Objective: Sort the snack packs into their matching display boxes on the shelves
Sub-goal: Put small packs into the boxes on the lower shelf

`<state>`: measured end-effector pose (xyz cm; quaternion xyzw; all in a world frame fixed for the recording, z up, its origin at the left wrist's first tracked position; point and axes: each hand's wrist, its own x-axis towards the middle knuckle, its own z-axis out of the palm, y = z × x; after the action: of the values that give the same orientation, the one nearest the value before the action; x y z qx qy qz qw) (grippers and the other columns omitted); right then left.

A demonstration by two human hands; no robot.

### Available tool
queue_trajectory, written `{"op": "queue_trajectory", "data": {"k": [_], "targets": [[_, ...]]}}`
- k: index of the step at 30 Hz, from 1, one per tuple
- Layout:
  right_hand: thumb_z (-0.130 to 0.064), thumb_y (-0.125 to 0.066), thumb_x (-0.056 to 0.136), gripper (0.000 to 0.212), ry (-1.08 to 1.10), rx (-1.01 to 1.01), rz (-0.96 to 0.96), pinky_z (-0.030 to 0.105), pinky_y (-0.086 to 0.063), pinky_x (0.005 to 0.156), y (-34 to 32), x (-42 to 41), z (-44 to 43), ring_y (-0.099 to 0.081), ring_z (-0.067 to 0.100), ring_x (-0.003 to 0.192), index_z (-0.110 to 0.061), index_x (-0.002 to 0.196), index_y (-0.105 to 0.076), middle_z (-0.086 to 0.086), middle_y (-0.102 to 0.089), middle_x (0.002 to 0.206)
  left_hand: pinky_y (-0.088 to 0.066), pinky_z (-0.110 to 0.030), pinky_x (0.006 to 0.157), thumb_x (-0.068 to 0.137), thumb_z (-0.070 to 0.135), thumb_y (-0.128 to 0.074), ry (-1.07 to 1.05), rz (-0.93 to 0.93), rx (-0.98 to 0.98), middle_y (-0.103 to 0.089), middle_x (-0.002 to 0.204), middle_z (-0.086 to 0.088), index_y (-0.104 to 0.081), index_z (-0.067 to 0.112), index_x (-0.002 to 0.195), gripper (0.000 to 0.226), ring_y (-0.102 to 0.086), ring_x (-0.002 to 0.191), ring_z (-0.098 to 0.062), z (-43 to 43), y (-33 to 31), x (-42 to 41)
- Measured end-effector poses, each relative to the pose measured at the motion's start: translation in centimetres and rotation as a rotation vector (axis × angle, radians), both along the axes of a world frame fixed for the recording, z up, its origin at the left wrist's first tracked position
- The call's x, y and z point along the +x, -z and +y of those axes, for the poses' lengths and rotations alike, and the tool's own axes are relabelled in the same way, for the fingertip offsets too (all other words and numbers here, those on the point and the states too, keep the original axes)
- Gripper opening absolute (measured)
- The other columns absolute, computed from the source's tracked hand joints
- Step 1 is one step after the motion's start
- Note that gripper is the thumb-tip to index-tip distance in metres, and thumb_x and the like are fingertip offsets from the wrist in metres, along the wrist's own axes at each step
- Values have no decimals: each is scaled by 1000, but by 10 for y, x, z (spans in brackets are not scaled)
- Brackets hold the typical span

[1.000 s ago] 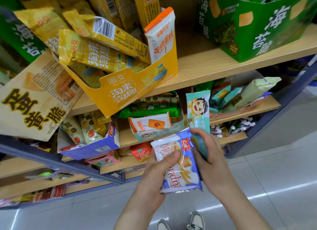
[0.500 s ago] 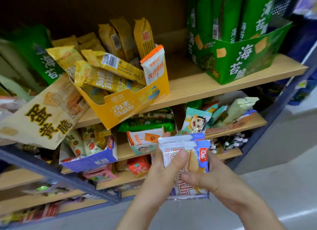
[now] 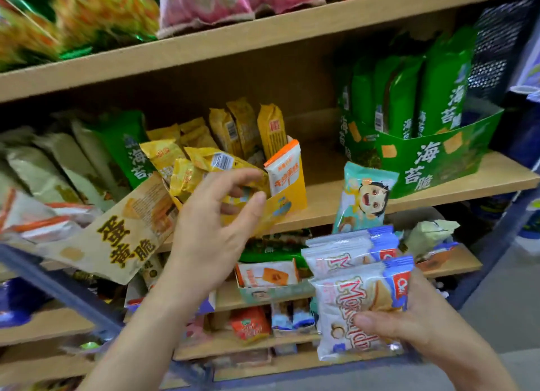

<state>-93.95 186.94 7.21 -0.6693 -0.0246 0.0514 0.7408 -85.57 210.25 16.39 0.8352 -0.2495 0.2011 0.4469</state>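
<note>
My right hand (image 3: 420, 329) grips a stack of white-and-blue snack packs (image 3: 356, 297) with red lettering, and a teal cartoon-face pack (image 3: 365, 198) sticks up behind them. My left hand (image 3: 213, 230) is raised with its fingers spread and holds nothing. It hovers at the front of the tilted yellow display box (image 3: 289, 198), which overhangs the shelf edge. Inside that box are yellow packs (image 3: 201, 162) and one white-and-orange pack (image 3: 285, 168).
A green display box (image 3: 432, 160) of green packs stands at the right of the same wooden shelf (image 3: 336, 198). A beige box (image 3: 122, 238) with dark characters leans at the left. Lower shelves hold mixed packs and a small box (image 3: 268, 291). Pink bags (image 3: 233, 2) sit above.
My left hand let go of the white-and-blue packs and rose to the yellow box. My right hand alone now holds the stack. The view tilted upward.
</note>
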Motion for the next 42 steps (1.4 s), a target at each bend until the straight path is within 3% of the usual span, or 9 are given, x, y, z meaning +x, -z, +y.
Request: {"op": "queue_trajectory", "data": {"k": [5, 9, 12, 18, 20, 25, 33, 39, 42], "targets": [[-47, -100, 32, 115, -41, -78, -70, 22, -56, 79, -29, 22, 6, -71, 17, 103, -27, 133, -49, -3, -73, 115, -41, -45, 96, 86, 31, -70, -331, -449, 580, -61, 120, -4, -70, 21, 109, 25, -51, 114, -29, 14, -28, 54], [-35, -101, 28, 108, -87, -77, -54, 17, -56, 70, -44, 30, 10, -74, 12, 93, -41, 123, -50, -10, -75, 106, -27, -58, 108, 80, 60, -66, -457, -76, 861, -40, 147, -4, -38, 44, 140, 68, -33, 135, -33, 32, -43, 79], [-12, -98, 45, 93, -139, -149, -68, 18, -56, 75, -52, 37, 16, -72, 9, 99, -48, 118, -54, -14, -73, 110, -42, -51, 99, 86, 66, -52, -396, 17, 942, -53, 131, 3, -38, 46, 135, 54, -47, 123, -27, 48, -60, 93], [-5, -88, 48, 93, -180, -140, -45, 19, -56, 71, -70, 54, 36, -73, 11, 94, -45, 121, -45, -14, -74, 106, -42, -37, 57, 96, 56, -44, -392, -112, 695, -58, 74, 2, -55, 15, 91, 42, -62, 75, -29, 54, -65, 117], [-3, -88, 48, 96, -181, -138, -52, 21, -57, 71, -73, 61, 39, -73, 14, 95, -43, 124, -45, -10, -75, 107, -47, -40, 58, 95, 53, -50, -366, -44, 551, -61, 70, -2, -57, 12, 78, 45, -61, 70, -26, 57, -64, 124], [-19, -100, 35, 107, -182, -102, -55, 25, -59, 71, -74, 70, 37, -74, 24, 96, -35, 128, -49, 2, -75, 109, -45, -32, 56, 97, 33, -58, -258, -155, 267, -62, 69, 6, -65, 17, 86, 20, -59, 63, -16, 62, -73, 119], [-28, -103, 31, 108, -196, -44, -82, 33, -60, 74, -72, 78, 42, -72, 32, 99, -37, 126, -54, 10, -73, 113, -46, -44, 64, 103, 25, -46, -358, -717, 310, -66, 84, -10, -67, 6, 98, 29, -60, 76, -30, 90, -92, 89], [-30, -104, 29, 89, -192, -5, -142, 33, -61, 70, -71, 83, 50, -74, 32, 93, -43, 109, -67, 11, -75, 108, -46, -38, 63, 101, 19, -44, -324, -715, 234, -56, 78, 3, -67, 6, 95, 27, -52, 69, -17, 108, -116, 64], [-32, -104, 24, 98, -174, -7, -148, 30, -60, 65, -69, 85, 55, -75, 29, 86, -38, 113, -65, 10, -76, 102, -47, -37, 65, 95, 14, -46, -315, -729, 329, -61, 79, -1, -69, 6, 94, 24, -54, 72, -17, 110, -124, 56]]}}
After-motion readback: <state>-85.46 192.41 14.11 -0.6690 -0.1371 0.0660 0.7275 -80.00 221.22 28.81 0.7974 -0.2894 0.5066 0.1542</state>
